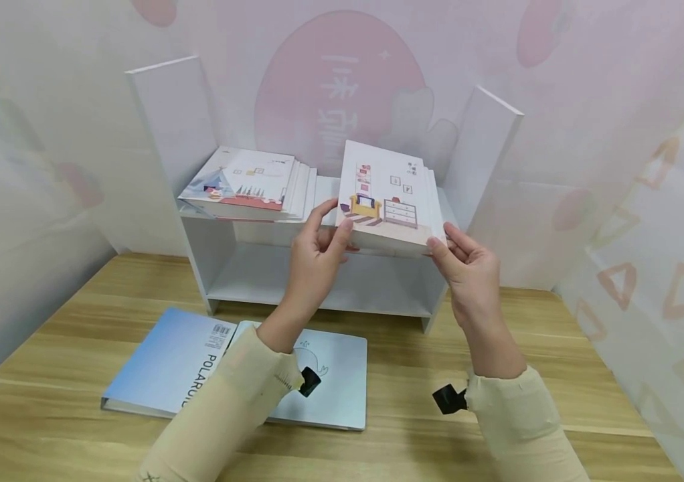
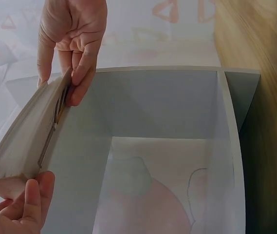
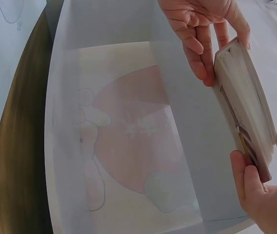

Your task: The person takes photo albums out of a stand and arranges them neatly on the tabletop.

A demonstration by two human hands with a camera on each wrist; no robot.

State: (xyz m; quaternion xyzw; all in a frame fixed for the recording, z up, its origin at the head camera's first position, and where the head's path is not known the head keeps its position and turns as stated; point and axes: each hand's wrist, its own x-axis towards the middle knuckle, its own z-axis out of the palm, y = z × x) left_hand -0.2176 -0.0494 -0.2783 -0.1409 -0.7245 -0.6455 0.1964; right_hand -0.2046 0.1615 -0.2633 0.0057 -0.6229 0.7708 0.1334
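A thick white book (image 1: 385,191) has a drawn yellow armchair and a chest of drawers on its cover. It is tilted towards me in front of the right half of the white shelf's upper board. My left hand (image 1: 316,251) grips its lower left corner, thumb on the cover and fingers underneath. At the lower right corner my right hand (image 1: 471,271) holds it the same way. The page edges of the book (image 3: 245,105) show between its covers in the right wrist view. Both hands (image 2: 72,44) appear around it in the left wrist view.
The white shelf (image 1: 318,278) has two tall side panels. On its upper left lies a stack of white illustrated books (image 1: 245,181). A blue album (image 1: 161,361) and a pale blue one (image 1: 342,375) lie on the wooden table (image 1: 402,428), partly behind my left sleeve.
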